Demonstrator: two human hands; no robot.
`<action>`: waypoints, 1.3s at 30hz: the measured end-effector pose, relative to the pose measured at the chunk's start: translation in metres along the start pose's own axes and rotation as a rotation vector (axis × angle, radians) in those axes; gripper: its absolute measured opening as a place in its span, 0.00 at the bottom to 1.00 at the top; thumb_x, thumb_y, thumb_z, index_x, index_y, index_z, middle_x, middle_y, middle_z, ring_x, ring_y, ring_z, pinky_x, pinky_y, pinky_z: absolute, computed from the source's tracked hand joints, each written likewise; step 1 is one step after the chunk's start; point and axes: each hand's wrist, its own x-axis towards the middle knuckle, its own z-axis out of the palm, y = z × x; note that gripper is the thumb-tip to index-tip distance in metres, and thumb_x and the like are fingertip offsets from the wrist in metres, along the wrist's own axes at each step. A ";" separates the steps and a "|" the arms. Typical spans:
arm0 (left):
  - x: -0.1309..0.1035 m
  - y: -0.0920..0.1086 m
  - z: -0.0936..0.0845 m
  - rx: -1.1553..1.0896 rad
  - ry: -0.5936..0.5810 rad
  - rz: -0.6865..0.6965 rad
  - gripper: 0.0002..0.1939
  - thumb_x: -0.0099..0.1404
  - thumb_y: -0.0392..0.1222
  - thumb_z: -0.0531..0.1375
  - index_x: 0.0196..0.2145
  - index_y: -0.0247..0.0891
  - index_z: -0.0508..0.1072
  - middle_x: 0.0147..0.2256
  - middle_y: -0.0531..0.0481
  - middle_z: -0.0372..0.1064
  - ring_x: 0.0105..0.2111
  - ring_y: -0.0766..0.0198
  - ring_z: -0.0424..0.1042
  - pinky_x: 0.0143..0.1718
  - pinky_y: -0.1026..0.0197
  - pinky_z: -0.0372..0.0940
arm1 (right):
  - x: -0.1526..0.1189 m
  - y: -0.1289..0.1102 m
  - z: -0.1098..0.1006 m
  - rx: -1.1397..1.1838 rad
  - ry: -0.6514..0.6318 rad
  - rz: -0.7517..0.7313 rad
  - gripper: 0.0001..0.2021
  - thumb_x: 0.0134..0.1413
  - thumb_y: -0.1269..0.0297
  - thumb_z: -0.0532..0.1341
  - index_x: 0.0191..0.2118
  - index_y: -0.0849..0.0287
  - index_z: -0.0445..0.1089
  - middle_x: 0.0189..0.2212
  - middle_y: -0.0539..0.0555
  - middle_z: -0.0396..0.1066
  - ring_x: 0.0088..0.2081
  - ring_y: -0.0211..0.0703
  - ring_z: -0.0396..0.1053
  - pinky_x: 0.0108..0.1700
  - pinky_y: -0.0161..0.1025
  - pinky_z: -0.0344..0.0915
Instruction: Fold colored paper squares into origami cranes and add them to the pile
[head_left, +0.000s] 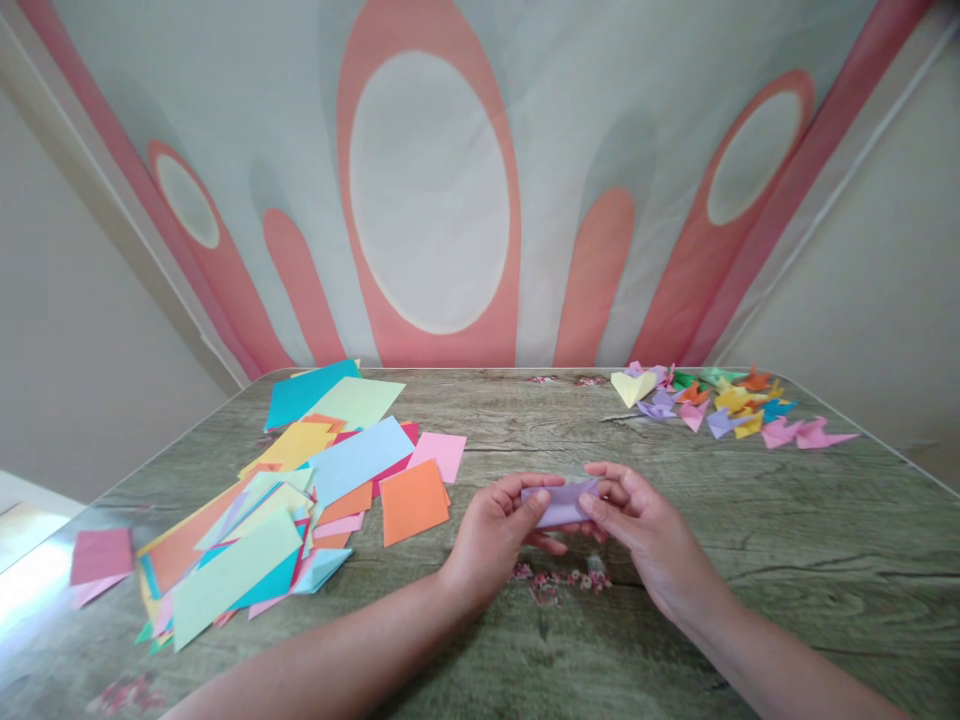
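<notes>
The left thumb (536, 507) lies on the near face of a small, lavender, rectangular piece of folded-looking paper (561, 505) just right of and below the centre of the frame, pinching its left end against fingers mostly hidden behind. The right thumb (591, 507) pinches the right end, with the right index finger reaching over the top corner. So the left hand (491, 520) and right hand (641, 525) hold the strip between them, raised and nearly level. For clean handling, I would line up the edges before pressing, then run the thumbs from the middle outward with even force, since thin paper skews easily. Below the hands, pink and white flower-like marks (559, 580) show on the grey-brown wood-grain tabletop (810, 560). An orange paper square (414, 503) lies left of centre, beside an overlapping heap of multicoloured paper sheets (236, 570) filling the left side; small folded paper figures in mixed colours (735, 398) cluster at right, along the table's far edge.
</notes>
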 end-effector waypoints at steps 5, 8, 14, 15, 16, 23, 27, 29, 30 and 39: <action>0.002 -0.001 -0.001 0.021 0.034 0.006 0.17 0.61 0.45 0.61 0.44 0.30 0.70 0.36 0.43 0.75 0.34 0.57 0.77 0.30 0.61 0.72 | 0.001 -0.001 -0.002 -0.091 -0.065 0.020 0.16 0.53 0.54 0.63 0.42 0.61 0.71 0.28 0.51 0.69 0.28 0.38 0.62 0.29 0.34 0.57; 0.002 0.000 0.000 0.038 0.051 0.024 0.17 0.59 0.45 0.62 0.42 0.31 0.72 0.34 0.44 0.74 0.33 0.58 0.76 0.29 0.61 0.72 | 0.001 0.001 -0.002 -0.112 -0.042 -0.005 0.17 0.54 0.53 0.62 0.42 0.61 0.73 0.25 0.50 0.68 0.26 0.37 0.60 0.28 0.34 0.55; 0.001 0.000 0.002 0.059 0.056 0.013 0.18 0.58 0.46 0.63 0.43 0.31 0.72 0.32 0.45 0.74 0.32 0.59 0.75 0.29 0.61 0.72 | 0.000 0.003 -0.004 -0.173 -0.004 -0.021 0.16 0.54 0.52 0.62 0.41 0.59 0.74 0.26 0.51 0.70 0.26 0.37 0.62 0.27 0.34 0.56; 0.001 0.000 0.002 0.056 0.054 0.008 0.19 0.58 0.46 0.63 0.44 0.31 0.71 0.33 0.45 0.74 0.32 0.58 0.76 0.29 0.61 0.72 | 0.000 0.004 -0.005 -0.179 -0.001 -0.022 0.16 0.54 0.53 0.62 0.41 0.59 0.74 0.27 0.51 0.71 0.27 0.38 0.63 0.28 0.34 0.57; 0.001 -0.001 0.002 0.054 0.052 0.005 0.20 0.58 0.46 0.63 0.45 0.31 0.71 0.33 0.45 0.75 0.32 0.58 0.76 0.30 0.61 0.72 | 0.001 0.003 -0.005 -0.184 0.002 -0.023 0.16 0.54 0.53 0.62 0.41 0.59 0.74 0.27 0.51 0.71 0.27 0.38 0.63 0.28 0.34 0.58; 0.001 -0.003 0.001 0.067 0.046 0.005 0.19 0.60 0.46 0.61 0.45 0.32 0.70 0.36 0.44 0.74 0.34 0.56 0.76 0.31 0.59 0.72 | 0.001 0.003 -0.005 -0.205 0.019 -0.044 0.15 0.54 0.53 0.62 0.41 0.59 0.74 0.29 0.51 0.73 0.29 0.39 0.65 0.30 0.34 0.60; 0.001 -0.002 0.000 0.073 0.026 0.003 0.17 0.61 0.45 0.60 0.45 0.32 0.70 0.37 0.43 0.74 0.34 0.56 0.76 0.31 0.59 0.72 | 0.000 0.003 -0.005 -0.202 0.020 -0.044 0.15 0.54 0.54 0.62 0.41 0.59 0.74 0.29 0.51 0.72 0.28 0.40 0.65 0.30 0.35 0.60; 0.002 -0.002 -0.001 0.080 0.009 0.002 0.17 0.62 0.46 0.59 0.44 0.32 0.70 0.38 0.43 0.74 0.35 0.56 0.76 0.32 0.58 0.72 | 0.000 0.003 -0.006 -0.207 0.020 -0.044 0.15 0.54 0.53 0.62 0.41 0.59 0.74 0.28 0.51 0.72 0.28 0.40 0.66 0.30 0.35 0.60; 0.002 -0.003 -0.001 0.085 0.001 0.002 0.16 0.62 0.46 0.59 0.44 0.32 0.70 0.39 0.43 0.74 0.35 0.57 0.76 0.33 0.58 0.71 | 0.001 0.003 -0.006 -0.212 0.021 -0.044 0.15 0.54 0.53 0.62 0.41 0.59 0.74 0.28 0.51 0.72 0.28 0.40 0.66 0.30 0.35 0.60; 0.011 -0.003 -0.014 0.509 0.029 0.050 0.13 0.64 0.47 0.53 0.38 0.34 0.69 0.28 0.49 0.73 0.28 0.61 0.73 0.28 0.63 0.67 | 0.005 -0.001 -0.009 -0.482 0.036 -0.032 0.17 0.53 0.49 0.60 0.37 0.58 0.74 0.24 0.50 0.72 0.27 0.41 0.66 0.30 0.36 0.59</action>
